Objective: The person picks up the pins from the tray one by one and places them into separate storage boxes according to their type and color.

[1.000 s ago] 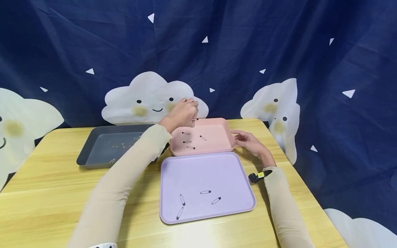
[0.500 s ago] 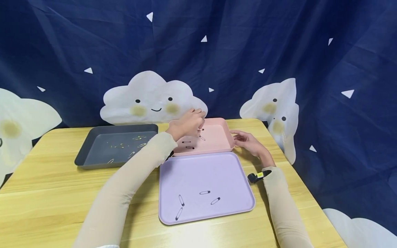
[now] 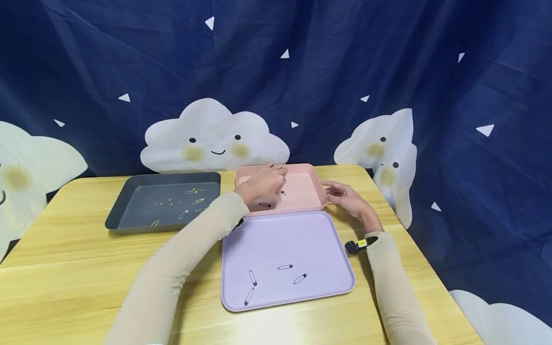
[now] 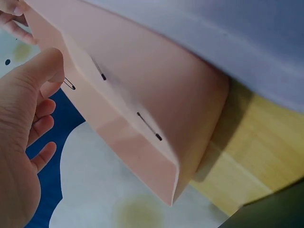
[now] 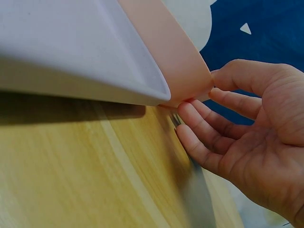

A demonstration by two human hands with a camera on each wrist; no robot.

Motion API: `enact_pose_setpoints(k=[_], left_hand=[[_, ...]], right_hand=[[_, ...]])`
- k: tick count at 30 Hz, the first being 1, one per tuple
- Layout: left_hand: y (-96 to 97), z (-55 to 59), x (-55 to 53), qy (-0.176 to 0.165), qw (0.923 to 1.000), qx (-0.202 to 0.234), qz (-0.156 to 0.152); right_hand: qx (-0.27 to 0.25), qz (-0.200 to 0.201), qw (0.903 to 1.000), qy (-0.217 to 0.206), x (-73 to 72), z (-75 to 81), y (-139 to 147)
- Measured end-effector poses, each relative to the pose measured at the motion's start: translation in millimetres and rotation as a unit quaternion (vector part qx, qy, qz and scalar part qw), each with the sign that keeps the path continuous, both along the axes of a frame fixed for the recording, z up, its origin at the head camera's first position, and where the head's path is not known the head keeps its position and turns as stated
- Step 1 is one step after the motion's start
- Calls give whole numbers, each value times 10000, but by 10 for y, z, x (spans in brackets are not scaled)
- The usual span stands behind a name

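Inside the pink tray (image 3: 302,184) is my left hand (image 3: 265,182), palm down and low over the tray floor. In the left wrist view, its thumb and forefinger pinch a small safety pin (image 4: 70,84), whose dark end sticks out. Two other safety pins lie nearby on the tray floor, one close to the hand, one further (image 4: 149,126) toward the tray's end. My right hand (image 3: 345,197) rests its relaxed fingertips against the outside of the pink tray's right wall, near the front corner (image 5: 190,90). Part of the tray floor is hidden by my left hand.
In front of the pink tray, a lilac tray (image 3: 289,239) bears several safety pins (image 3: 285,267). To the left stands a dark grey tray (image 3: 142,201) with paper clips (image 3: 198,201) and small gold-coloured bits (image 3: 168,202). Behind the wooden table (image 3: 86,268) hangs a blue cloud-patterned curtain (image 3: 246,57).
My left hand has come down and slightly right, from above the back of the pink tray into it, with the pin between its fingers. The right hand stays against the tray's side.
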State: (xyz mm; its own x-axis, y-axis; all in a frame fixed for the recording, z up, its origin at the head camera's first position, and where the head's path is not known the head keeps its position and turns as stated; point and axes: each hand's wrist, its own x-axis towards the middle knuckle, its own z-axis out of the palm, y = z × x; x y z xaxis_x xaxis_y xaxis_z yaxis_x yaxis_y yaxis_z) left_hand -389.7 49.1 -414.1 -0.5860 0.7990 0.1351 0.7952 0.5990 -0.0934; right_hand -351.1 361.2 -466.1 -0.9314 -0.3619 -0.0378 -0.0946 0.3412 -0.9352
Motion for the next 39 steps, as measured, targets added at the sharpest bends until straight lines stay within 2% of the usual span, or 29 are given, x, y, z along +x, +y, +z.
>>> enact_pose_setpoints(k=[10, 29, 39], left_hand=[[45, -80, 0, 178, 9996, -222, -31], [50, -129, -16, 57, 9993, -340, 158], [23, -142, -8, 290, 9992, -272, 84]], right_hand=[[14, -2, 10000, -30, -13, -1, 3], [-47, -11, 9999, -132, 17, 29, -8], [83, -35, 9999, -81, 23, 33, -4]])
